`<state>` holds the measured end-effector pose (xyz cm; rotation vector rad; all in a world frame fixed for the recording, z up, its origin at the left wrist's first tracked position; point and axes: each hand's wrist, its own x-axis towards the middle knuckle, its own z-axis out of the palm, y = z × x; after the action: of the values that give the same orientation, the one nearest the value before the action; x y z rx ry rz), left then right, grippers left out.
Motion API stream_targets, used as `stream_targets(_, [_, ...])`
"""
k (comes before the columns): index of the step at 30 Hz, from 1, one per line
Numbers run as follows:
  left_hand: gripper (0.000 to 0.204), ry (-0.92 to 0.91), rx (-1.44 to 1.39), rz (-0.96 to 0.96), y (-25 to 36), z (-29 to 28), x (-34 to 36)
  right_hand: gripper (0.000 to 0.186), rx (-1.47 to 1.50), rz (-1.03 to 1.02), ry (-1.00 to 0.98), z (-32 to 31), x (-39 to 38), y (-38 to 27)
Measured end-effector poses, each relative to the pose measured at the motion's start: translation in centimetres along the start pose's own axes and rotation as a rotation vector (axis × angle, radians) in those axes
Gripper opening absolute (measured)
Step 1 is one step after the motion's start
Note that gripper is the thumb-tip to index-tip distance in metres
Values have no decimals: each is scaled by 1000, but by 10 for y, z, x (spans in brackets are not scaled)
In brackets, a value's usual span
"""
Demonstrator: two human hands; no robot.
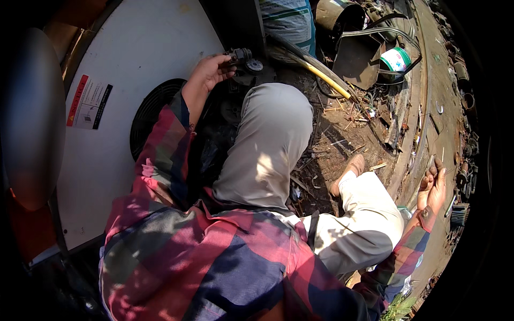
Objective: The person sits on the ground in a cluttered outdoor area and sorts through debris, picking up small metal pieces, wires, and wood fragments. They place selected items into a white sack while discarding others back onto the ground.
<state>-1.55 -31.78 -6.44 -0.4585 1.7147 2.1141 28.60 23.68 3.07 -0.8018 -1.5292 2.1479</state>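
Near the top centre, my left hand (211, 72) has its fingers closed on a small dark metal fitting (240, 55) that has a pale round disc (254, 65) beside it. This sits next to a white metal cabinet (91, 155) with a round black grille (144, 120). Far out at the right, my right hand (433, 187) is curled, with what looks like a small grey object between its fingertips, too small to name. My bent knee in grey trousers hides part of the dark area below the fitting.
Debris-strewn ground (334, 139) surrounds my sandalled foot. Above lie a yellow pipe (326, 76), bent metal sheet (354, 61), a metal drum (334, 16), a green-and-white can (395, 60) and a plastic sack (286, 24). Several rusty scrap parts (463, 80) line the far right.
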Motion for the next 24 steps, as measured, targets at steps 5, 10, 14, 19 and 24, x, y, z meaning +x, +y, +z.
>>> stream_targets(5, [19, 177, -348, -166, -79, -21, 76, 41, 10, -3, 9, -5, 2, -5])
stream_targets(10, [17, 296, -407, 0, -120, -27, 128, 42, -25, -8, 17, -4, 4, -2])
stream_targets(14, [37, 297, -84, 12, -123, -16, 113, 42, -36, -28, 28, -9, 5, -5])
stream_targets(19, [23, 469, -132, -52, -123, -32, 102, 41, 16, -3, -46, 2, 17, 0])
stream_targets(24, [23, 417, -231, 12, -92, -17, 82, 30, -62, -38, -74, 27, 18, 6])
